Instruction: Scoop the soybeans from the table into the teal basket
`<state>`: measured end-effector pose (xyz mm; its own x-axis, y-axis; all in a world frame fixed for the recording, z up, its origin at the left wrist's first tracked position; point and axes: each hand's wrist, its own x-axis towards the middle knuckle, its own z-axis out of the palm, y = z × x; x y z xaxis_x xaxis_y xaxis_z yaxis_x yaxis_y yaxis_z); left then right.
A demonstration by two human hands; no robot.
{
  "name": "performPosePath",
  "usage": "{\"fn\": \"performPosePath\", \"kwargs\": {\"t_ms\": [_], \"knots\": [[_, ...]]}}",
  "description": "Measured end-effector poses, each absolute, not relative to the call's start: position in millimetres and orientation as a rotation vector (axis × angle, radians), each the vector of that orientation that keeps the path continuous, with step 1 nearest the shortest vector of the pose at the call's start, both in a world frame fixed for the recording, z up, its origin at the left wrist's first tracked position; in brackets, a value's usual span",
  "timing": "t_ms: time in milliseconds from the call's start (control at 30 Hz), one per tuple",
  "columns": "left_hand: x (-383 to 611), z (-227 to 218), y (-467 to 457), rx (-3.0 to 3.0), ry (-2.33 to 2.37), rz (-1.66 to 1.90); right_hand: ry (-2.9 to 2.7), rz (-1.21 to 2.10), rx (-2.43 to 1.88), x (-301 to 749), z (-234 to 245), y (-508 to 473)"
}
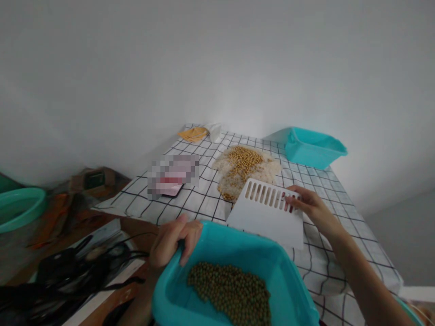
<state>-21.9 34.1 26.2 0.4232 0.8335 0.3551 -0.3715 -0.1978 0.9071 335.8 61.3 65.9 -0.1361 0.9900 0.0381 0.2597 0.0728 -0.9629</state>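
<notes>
My left hand point(176, 237) grips the rim of a turquoise plastic basin point(282, 271), fingers hooked over its left corner. Inside the basin lies a heap of small round beans point(234, 290), brownish green in this light. My right hand point(302, 203) is closed on the right edge of a flat white slotted board point(267, 217), with fingers showing through the slots. The board rests tilted over the table edge behind the basin, its slots toward the far side. Just past it, yellow soybeans point(244, 160) are spread on a pale grainy layer, perhaps rice.
A second turquoise bin point(314, 147) stands at the back right of the checked tablecloth point(200, 203). A blurred-out pink item point(175, 174) lies at left, a yellow cloth point(193, 134) behind it. Dark cables point(84, 267) and a green basin point(22, 208) sit lower left.
</notes>
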Motion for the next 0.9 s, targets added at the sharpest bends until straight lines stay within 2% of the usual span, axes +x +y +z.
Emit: {"fn": "performPosePath", "kwargs": {"t_ms": [100,233,500,667,767,900], "knots": [[-20,27,33,1.359,0.477,1.151,-1.544,1.251,-1.261,334,62,64],[-22,27,34,1.366,0.491,1.146,-1.465,1.251,-1.207,335,64,66],[-17,25,30,1.388,0.544,1.206,-1.394,0.881,-1.228,335,80,74],[-27,24,35,1.320,0.529,1.338,-1.490,0.846,-1.247,326,77,78],[-45,26,43,1.481,0.492,1.058,-1.525,0.874,-1.250,323,74,78],[-62,28,49,1.460,0.496,1.113,-1.566,0.894,-1.251,321,74,78]]}}
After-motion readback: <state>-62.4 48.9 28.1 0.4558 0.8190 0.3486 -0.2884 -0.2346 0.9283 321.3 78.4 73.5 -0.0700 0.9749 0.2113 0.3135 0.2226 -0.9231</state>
